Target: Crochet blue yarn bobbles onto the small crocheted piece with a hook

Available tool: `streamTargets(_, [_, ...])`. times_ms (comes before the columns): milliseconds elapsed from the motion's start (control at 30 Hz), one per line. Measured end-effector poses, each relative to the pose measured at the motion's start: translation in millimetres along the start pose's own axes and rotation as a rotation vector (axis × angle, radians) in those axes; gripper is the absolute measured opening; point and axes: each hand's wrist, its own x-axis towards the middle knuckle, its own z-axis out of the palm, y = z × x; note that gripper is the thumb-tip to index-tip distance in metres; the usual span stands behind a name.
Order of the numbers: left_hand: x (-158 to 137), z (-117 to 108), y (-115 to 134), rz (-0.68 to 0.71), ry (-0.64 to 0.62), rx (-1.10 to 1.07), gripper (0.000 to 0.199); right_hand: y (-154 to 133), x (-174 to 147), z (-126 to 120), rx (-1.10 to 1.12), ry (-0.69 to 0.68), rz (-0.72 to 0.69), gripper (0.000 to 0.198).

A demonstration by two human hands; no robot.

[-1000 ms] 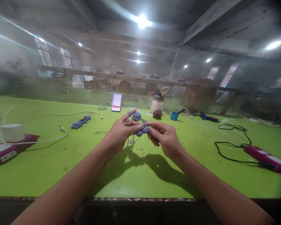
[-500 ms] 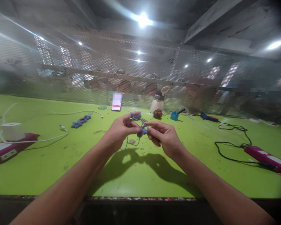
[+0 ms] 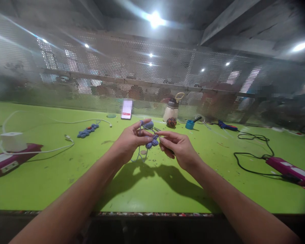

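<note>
A small purple-blue crochet piece (image 3: pixel 151 143) with puffy petals is pinched between the thumb and fingers of my left hand (image 3: pixel 128 140). Yarn (image 3: pixel 141 124) of the same colour loops over my raised left index finger and hangs below the hand. My right hand (image 3: pixel 178 145) is closed on a slim crochet hook (image 3: pixel 160 137), mostly hidden by the fingers, with its tip at the piece. Just behind the hands lies a ball of purple-blue yarn (image 3: pixel 148 125). A finished-looking strip of blue crochet puffs (image 3: pixel 88 130) rests on the table to the left.
On the green table (image 3: pixel 152 193) stand a phone (image 3: pixel 126 109), a bottle (image 3: pixel 170 112), a dark multicoloured yarn ball (image 3: pixel 171 122) and a blue pot (image 3: pixel 189 125). A glue gun (image 3: pixel 227 126) lies right. Power strips (image 3: pixel 291 171) and cables sit at both sides.
The crochet piece has turned in my left fingers, so more petals show. The yarn over the left index finger and the hanging strand have shifted. Both hands stay nearly in place.
</note>
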Motion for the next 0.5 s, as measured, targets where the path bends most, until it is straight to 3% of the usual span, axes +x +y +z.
streamTargets(233, [-2.9, 1.1, 2.6, -0.015, 0.009, 0.032, 0.082, -3.4, 1.1, -5.3, -0.092, -0.018, -0.029, 0.031])
streamTargets(500, [-4.4, -2.0, 7.3, -0.045, -0.062, 0.076, 0.094, -16.0, 4.8, -26.8, -0.374, -0.168, -0.115, 0.026])
